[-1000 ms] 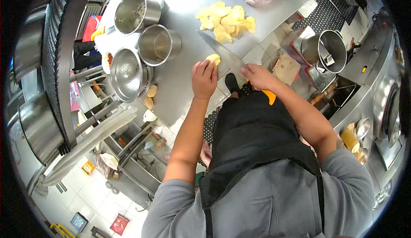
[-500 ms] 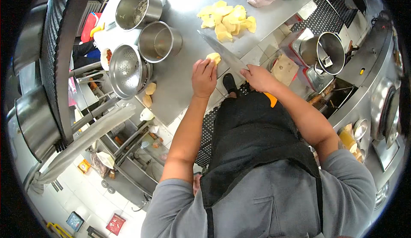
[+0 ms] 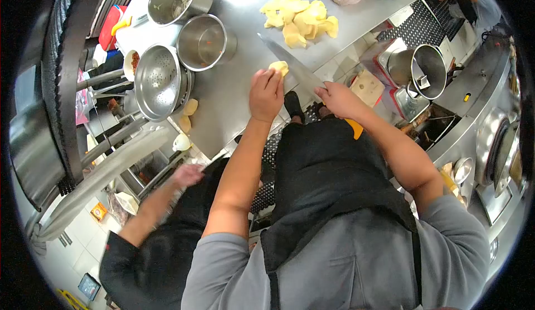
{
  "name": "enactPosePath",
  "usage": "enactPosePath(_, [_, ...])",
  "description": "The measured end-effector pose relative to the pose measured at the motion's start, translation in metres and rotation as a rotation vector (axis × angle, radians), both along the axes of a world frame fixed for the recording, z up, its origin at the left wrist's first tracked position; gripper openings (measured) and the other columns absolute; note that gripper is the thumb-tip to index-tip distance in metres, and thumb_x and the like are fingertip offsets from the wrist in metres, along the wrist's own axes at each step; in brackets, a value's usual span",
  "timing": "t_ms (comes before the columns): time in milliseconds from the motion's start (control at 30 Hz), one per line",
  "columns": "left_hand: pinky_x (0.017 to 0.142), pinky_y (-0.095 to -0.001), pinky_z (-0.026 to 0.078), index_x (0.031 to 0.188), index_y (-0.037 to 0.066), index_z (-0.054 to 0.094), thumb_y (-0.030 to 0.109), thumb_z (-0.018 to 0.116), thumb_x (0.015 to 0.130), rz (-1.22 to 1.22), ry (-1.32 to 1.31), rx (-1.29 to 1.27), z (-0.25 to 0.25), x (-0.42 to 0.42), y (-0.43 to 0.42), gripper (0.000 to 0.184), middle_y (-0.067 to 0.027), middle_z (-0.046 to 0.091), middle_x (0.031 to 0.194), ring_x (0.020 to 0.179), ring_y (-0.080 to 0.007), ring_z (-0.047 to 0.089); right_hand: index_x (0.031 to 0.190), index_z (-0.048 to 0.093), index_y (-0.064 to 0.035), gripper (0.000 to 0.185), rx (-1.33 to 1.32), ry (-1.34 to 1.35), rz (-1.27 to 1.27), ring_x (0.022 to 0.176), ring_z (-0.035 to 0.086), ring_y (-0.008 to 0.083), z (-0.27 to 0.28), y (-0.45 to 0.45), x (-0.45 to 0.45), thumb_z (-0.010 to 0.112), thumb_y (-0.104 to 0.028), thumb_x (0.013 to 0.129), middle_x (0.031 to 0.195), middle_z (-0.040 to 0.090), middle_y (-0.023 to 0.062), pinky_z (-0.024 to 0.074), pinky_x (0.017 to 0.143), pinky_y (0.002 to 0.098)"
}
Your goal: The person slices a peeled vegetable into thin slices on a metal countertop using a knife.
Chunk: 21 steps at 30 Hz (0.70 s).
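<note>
The left hand's (image 3: pixel 266 96) fingers clamp the potato (image 3: pixel 278 67), likely firm, slippery, best side-held; the right hand's (image 3: pixel 341 100), at four o'clock, the knife (image 3: pixel 294 65).

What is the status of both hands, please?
Left hand holding yellow piece. Right hand gripping knife, blade beside piece. Yellow slices piled ahead. Co-worker's hand nearby, away from knife.
</note>
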<state>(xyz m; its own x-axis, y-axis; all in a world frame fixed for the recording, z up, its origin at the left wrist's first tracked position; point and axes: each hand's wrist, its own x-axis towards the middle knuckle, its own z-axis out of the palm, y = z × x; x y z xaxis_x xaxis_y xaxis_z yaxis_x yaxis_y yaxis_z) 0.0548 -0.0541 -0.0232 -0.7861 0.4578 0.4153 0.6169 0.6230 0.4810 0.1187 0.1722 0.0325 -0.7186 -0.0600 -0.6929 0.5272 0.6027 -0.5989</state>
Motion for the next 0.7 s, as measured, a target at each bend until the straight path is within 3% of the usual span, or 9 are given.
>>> enactPosePath(100, [0.092, -0.0437, 0.053, 0.104, 0.002, 0.073, 0.008, 0.074, 0.085, 0.008, -0.005, -0.002, 0.0, 0.0, 0.001, 0.02, -0.013, 0.068, 0.109, 0.104, -0.0369, 0.064, 0.1, 0.065, 0.0091, 0.053, -0.081, -0.184, -0.022, 0.097, 0.066, 0.0491, 0.011, -0.001, -0.016, 0.048, -0.041, 0.105, 0.099, 0.068, 0.0337, 0.0508, 0.088, 0.0545])
enactPosePath(233, [0.092, -0.0433, 0.053, 0.104, 0.002, 0.074, 0.008, 0.075, 0.084, 0.005, 0.001, -0.018, 0.0, -0.001, 0.0, 0.021, -0.0126, 0.068, 0.107, 0.104, -0.0367, 0.063, 0.1, 0.065, 0.0091, 0.053, -0.037, 0.001, 0.008, 0.098, 0.067, 0.0493, -0.005, -0.001, -0.004, 0.049, -0.041, 0.104, 0.098, 0.068, 0.0338, 0.0511, 0.089, 0.0539])
enactPosePath(500, [0.091, -0.0436, 0.054, 0.104, 0.004, 0.074, 0.01, 0.074, 0.086, 0.018, 0.008, -0.037, 0.003, -0.001, 0.002, 0.019, -0.0113, 0.069, 0.107, 0.103, -0.0351, 0.064, 0.1, 0.065, 0.0091, 0.053, -0.013, 0.052, 0.001, 0.097, 0.066, 0.0503, -0.014, -0.01, -0.004, 0.048, -0.041, 0.105, 0.097, 0.068, 0.035, 0.0511, 0.089, 0.0545])
enactPosePath(600, [0.09, -0.0443, 0.053, 0.101, 0.004, 0.073, 0.008, 0.075, 0.084, 0.013, -0.051, 0.069, 0.004, -0.003, 0.0, 0.017, -0.0122, 0.069, 0.104, 0.1, -0.0363, 0.065, 0.099, 0.065, 0.0087, 0.052, 0.011, 0.093, 0.036, 0.095, 0.066, 0.0503, -0.012, -0.016, -0.014, 0.049, -0.04, 0.105, 0.096, 0.067, 0.0352, 0.0513, 0.088, 0.0554])
enactPosePath(700, [0.088, -0.0429, 0.054, 0.098, 0.004, 0.072, 0.008, 0.076, 0.084, 0.032, -0.175, 0.117, 0.008, -0.005, -0.013, 0.015, -0.0117, 0.069, 0.102, 0.098, -0.0352, 0.066, 0.097, 0.064, 0.0086, 0.05, -0.038, -0.12, -0.048, 0.094, 0.066, 0.0501, 0.016, -0.016, -0.024, 0.049, -0.039, 0.105, 0.095, 0.067, 0.0347, 0.0513, 0.087, 0.056])
